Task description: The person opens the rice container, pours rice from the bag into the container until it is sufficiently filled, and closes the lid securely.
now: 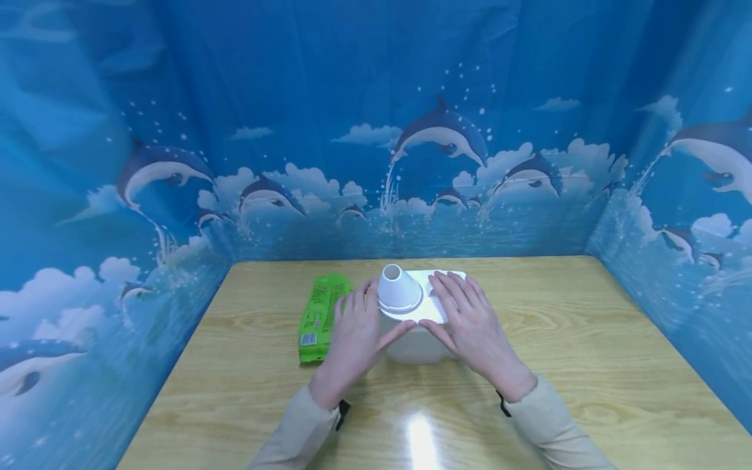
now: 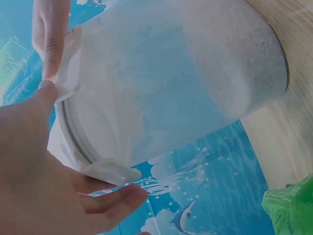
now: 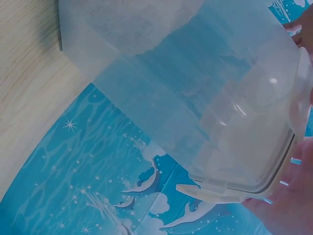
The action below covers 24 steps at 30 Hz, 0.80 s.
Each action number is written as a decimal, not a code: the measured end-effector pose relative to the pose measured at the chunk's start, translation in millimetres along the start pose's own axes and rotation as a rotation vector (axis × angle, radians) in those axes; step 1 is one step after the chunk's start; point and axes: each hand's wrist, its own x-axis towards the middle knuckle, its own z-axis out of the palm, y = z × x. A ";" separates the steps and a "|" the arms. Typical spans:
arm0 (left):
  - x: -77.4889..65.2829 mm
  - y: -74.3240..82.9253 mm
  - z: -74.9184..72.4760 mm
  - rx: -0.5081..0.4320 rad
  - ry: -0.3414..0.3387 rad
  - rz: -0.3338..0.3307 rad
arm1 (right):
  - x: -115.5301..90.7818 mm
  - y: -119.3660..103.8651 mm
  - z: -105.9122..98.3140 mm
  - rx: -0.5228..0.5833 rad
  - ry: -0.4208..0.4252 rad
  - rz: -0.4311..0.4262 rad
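A translucent plastic storage canister (image 1: 417,349) stands upright on the table. It has a white lid (image 1: 433,310) topped by a white cone-shaped spout (image 1: 399,290). Pale contents (image 2: 220,58) fill its lower part. My left hand (image 1: 355,329) touches the lid's left side, fingers extended beside the spout and thumb along the front edge. On the lid's right part rests my right hand (image 1: 472,320), its thumb reaching the front edge near the left thumb. The wrist views show side latches (image 2: 115,169) flared away from the wall, another latch (image 3: 210,193) among them.
Left of the canister lies a bright green printed packet (image 1: 317,320), partly behind my left hand. The wooden table (image 1: 252,391) meets blue dolphin-print curtains (image 1: 329,215) at the back and sides.
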 end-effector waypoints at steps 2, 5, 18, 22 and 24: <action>0.6 0.6 1.7 -0.003 0.021 0.005 | -0.2 0.1 0.2 -0.003 -0.005 0.001; 1.7 0.2 3.8 0.022 0.058 0.024 | -0.4 0.0 0.6 -0.006 -0.011 0.006; 4.1 -4.4 5.7 0.031 0.088 0.052 | 7.1 3.5 -10.3 0.050 -0.033 0.013; 4.3 -4.5 5.6 0.015 0.077 0.045 | 5.5 9.8 -16.9 0.074 -0.032 0.042; 4.0 -4.6 5.8 0.010 0.071 0.041 | 2.8 13.9 -19.7 0.078 -0.026 0.070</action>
